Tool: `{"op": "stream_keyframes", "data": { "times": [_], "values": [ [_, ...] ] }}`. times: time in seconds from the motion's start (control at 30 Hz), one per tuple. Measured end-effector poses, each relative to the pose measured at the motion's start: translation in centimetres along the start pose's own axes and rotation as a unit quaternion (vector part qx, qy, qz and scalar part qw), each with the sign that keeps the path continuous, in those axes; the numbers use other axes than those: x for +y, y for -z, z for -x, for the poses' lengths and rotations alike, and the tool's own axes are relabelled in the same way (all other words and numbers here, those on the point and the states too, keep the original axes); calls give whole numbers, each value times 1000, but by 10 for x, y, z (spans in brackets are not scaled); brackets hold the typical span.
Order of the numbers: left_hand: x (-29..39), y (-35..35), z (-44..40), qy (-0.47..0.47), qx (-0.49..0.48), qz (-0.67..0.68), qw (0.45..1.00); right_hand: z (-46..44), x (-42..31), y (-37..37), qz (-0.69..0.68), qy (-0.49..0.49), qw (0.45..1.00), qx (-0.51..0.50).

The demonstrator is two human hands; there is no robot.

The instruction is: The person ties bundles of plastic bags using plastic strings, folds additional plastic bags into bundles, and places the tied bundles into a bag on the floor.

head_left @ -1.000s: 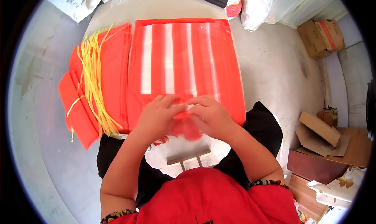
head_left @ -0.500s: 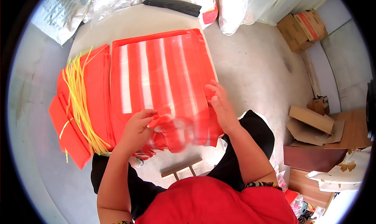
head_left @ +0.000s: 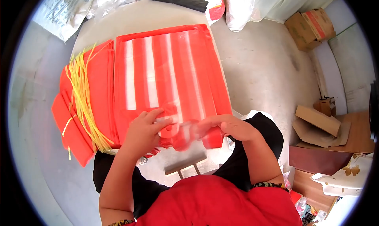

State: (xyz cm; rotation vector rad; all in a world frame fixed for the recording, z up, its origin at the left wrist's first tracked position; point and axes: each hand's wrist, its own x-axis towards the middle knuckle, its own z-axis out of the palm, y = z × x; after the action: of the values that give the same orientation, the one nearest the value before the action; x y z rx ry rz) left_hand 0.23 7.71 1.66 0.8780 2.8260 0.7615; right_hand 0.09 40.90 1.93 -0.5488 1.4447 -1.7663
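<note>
My left hand (head_left: 148,133) sits on the near part of a flat, shiny, red plastic pile with long whitish stripes (head_left: 169,80). The pile spreads out in front of both my hands, and its stripes run away from me. My left fingers are half bent. My thumb and pointing finger are a little apart, with red plastic next to them. I can't tell if they pinch it.

My right hand (head_left: 229,125) is just beside my left one, over the near right corner of the pile, with its fingers pointing at my left hand. Those fingers are blurry, so I can't tell how far open they are or if they have hold of anything. Between my hands, the near edge of the pile is crumpled and blurry, and it hangs down toward me.

To the left of my left hand is a smooth, folded red pile (head_left: 103,95). A bunch of long, thin yellow strips (head_left: 85,97) lies on it. Farther left is a long red bundle (head_left: 77,133), tied with a yellow strip. Far ahead of my hands, a long black roll (head_left: 177,1) lies on the pale beige table (head_left: 106,26).
</note>
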Motion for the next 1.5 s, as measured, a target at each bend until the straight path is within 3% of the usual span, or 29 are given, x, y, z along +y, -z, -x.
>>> {"op": "stream_keyframes", "data": {
  "times": [0.2,0.4,0.67,0.87,1.27,1.5],
  "values": [
    [2,-3,4,-39,25,-47,998,-28,-1,-1,-55,-61,996,19],
    [2,-4,7,-44,28,-69,996,-71,-20,-26,-97,-100,975,172],
    [-4,-7,11,-63,48,-77,994,-94,-8,-23,-154,-71,953,250],
    [-2,-8,11,-68,69,-83,992,-98,0,-18,-60,-94,972,207],
    [-5,-9,10,-72,63,-76,992,-97,-24,-27,-73,-114,974,181],
    [-2,-3,12,-56,32,-78,995,-102,-6,-20,94,-48,979,176]
  ]
}}
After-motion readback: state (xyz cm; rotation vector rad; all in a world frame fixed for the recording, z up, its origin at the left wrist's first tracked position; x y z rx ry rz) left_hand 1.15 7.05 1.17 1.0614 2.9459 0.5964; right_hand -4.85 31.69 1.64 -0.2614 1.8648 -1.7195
